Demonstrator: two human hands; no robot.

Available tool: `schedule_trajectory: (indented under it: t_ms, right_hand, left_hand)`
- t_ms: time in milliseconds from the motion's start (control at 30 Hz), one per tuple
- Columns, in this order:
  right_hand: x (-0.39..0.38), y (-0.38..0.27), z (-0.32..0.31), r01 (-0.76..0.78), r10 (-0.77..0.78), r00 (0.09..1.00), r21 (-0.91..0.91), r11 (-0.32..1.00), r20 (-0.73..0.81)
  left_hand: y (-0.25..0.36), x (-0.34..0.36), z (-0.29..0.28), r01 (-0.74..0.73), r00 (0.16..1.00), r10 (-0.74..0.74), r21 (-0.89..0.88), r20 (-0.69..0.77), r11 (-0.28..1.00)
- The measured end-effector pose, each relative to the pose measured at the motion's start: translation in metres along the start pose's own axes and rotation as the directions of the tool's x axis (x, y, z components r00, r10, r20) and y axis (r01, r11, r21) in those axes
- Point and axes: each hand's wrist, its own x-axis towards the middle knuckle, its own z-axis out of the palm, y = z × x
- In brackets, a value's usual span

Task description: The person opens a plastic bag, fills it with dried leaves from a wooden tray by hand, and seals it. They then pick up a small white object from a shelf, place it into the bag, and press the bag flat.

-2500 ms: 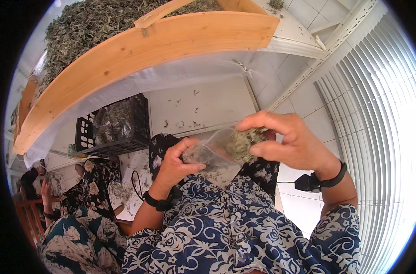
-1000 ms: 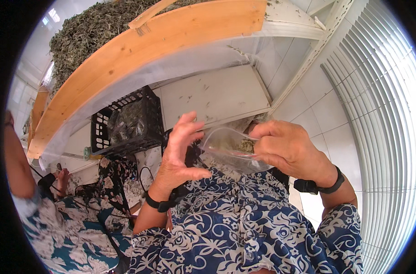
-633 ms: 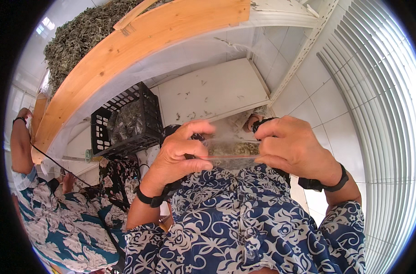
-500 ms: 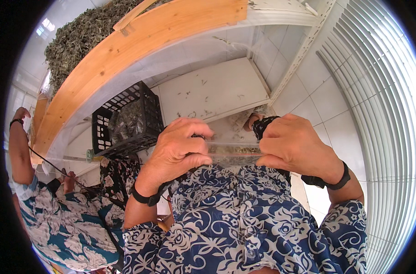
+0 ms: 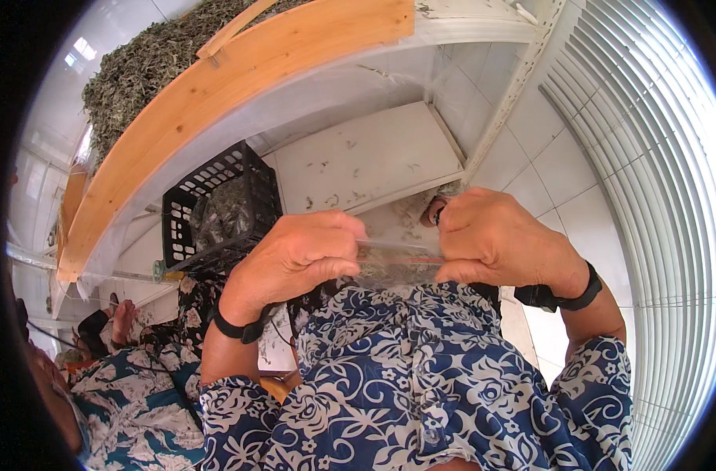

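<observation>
A clear plastic zip bag [image 5: 399,272] with a thin red line along its closure stretches between my two hands, in front of my blue floral shirt. My left hand [image 5: 304,250] is closed on the bag's left upper edge, thumb below and fingers curled above. On the right upper edge my right hand [image 5: 495,245] pinches the same way, its thumb pointing inward. Something greyish-green shows in or through the film; I cannot tell which. The lower part of the bag is hard to make out against the shirt.
Beyond my left hand stands a black plastic crate [image 5: 270,206] with filled clear bags [image 5: 220,213]. A heap of dried leaves [image 5: 150,78] lies behind a curved-looking wooden board [image 5: 150,149]. Leaf bits dot a white panel [image 5: 366,157]. Left, a co-worker's hand [image 5: 124,320]; right, white blinds [image 5: 648,165].
My left hand has shifted slightly left and lower, and both hands still grip the bag. More of the red line shows. The co-worker's raised arm at the left is no longer up.
</observation>
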Motion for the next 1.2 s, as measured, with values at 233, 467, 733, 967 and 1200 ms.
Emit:
schedule_trajectory:
  t_ms: [233, 467, 733, 967, 1200]
  right_hand:
    - [0.023, -0.028, 0.010, 0.021, -0.021, 0.998, -0.005, 1.000, -0.062]
    - [0.019, -0.022, 0.034, -0.013, 0.016, 1.000, -0.113, 0.994, 0.026]
    - [0.016, -0.013, 0.034, -0.012, 0.012, 0.993, -0.002, 1.000, -0.118]
    - [0.006, 0.005, 0.014, -0.084, 0.085, 0.982, 0.016, 0.996, -0.169]
    - [0.011, 0.001, 0.014, -0.138, 0.180, 0.962, 0.204, 0.969, -0.205]
  left_hand:
    - [0.002, 0.007, 0.009, -0.031, 0.999, 0.028, -0.094, -0.037, 0.995]
    - [0.000, 0.011, 0.022, -0.074, 0.994, 0.067, -0.074, -0.091, 0.994]
    - [-0.005, 0.005, 0.022, 0.015, 0.980, -0.056, -0.212, -0.189, 0.977]
    - [-0.016, 0.002, 0.012, 0.066, 0.969, -0.147, -0.366, -0.200, 0.928]
    - [-0.031, 0.002, 0.012, 0.042, 0.937, -0.217, -0.526, -0.275, 0.850]
